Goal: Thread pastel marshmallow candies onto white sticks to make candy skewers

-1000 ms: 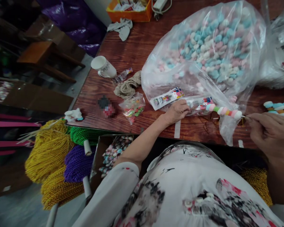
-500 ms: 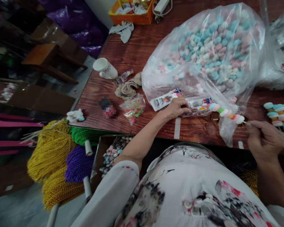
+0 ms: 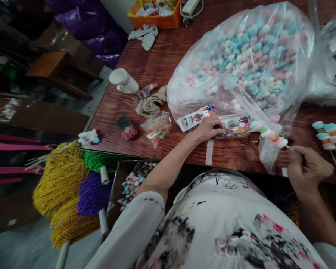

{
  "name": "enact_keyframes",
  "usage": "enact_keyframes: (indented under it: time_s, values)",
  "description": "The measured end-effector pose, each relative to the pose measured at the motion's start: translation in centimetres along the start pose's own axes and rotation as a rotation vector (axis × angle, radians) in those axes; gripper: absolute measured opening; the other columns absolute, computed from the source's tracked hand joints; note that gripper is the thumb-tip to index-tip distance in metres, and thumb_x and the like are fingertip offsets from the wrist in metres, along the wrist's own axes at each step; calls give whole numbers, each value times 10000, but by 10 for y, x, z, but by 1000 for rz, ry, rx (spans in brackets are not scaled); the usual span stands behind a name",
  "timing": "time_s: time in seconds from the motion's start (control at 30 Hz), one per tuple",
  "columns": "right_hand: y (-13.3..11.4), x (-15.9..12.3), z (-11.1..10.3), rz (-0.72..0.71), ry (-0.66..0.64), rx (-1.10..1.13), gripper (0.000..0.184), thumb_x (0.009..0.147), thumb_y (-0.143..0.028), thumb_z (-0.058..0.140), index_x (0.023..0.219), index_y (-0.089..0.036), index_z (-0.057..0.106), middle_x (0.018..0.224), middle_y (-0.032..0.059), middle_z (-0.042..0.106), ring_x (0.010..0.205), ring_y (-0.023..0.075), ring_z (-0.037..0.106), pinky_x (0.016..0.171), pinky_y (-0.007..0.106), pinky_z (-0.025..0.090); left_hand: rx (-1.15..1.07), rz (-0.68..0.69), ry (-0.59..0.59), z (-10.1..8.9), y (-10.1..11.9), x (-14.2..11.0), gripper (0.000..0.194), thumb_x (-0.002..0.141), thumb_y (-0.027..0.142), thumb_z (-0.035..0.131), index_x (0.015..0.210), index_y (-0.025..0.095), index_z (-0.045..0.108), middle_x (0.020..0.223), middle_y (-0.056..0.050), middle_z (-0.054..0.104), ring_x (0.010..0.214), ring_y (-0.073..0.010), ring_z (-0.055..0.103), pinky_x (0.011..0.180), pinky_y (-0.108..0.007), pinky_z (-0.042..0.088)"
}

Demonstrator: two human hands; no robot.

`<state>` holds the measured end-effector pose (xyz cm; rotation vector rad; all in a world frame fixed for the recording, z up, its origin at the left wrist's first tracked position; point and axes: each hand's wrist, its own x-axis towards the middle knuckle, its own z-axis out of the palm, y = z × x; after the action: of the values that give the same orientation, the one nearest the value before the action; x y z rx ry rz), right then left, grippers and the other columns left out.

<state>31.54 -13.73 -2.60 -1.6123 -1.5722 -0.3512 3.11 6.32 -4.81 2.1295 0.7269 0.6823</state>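
Observation:
My right hand (image 3: 309,166) is closed, pinching the end of the stick of a marshmallow skewer (image 3: 269,134). Pink, white, green, yellow and blue pieces are threaded along it. The skewer's far tip meets the right end of a clear printed bag (image 3: 236,125); whether it is inside the opening is hard to see. My left hand (image 3: 211,129) has its fingers pressed together on the bag's left end. Under and beyond that hand lies a white printed packet (image 3: 194,119). More marshmallow skewers (image 3: 332,136) lie at the right edge of the table.
A large clear sack of marshmallows (image 3: 249,56) fills the table's back right. To the left are a small bag of candies (image 3: 158,129), a cloth (image 3: 152,102), a mug (image 3: 123,81) and a blurred-out item. An orange basket (image 3: 154,20) stands behind. Cord bundles (image 3: 58,179) hang below the left edge.
My right hand has moved a little to the left, bringing the marshmallow skewer's tip up to the bag's end. My left hand stays in place on the bag.

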Motion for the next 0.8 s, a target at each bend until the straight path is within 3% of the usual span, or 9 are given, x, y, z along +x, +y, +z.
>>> enact_keyframes:
  time_s: [0.43,0.67,0.8]
  values:
    - [2,-10,-4,-273,-159,-90,162,748,-93,661,892,-168,656,733,39,714,659,177,665,660,279,520,74,41,-27,2,0,-1,178,758,319,738,708,159,679,697,2,600,700,-117,533,696,-247,408]
    - [7,26,-11,-181,-339,63,94,793,-137,638,852,-199,676,747,17,737,630,154,688,596,238,512,204,147,-110,1,2,-3,110,827,225,624,751,160,670,778,-21,561,748,-134,534,699,-255,412]
    - [7,51,-10,-331,-316,3,105,769,-131,612,832,-195,668,746,28,735,657,174,689,612,262,505,293,202,-134,2,4,-4,117,849,203,590,771,169,671,823,-45,585,818,-161,556,746,-275,433]
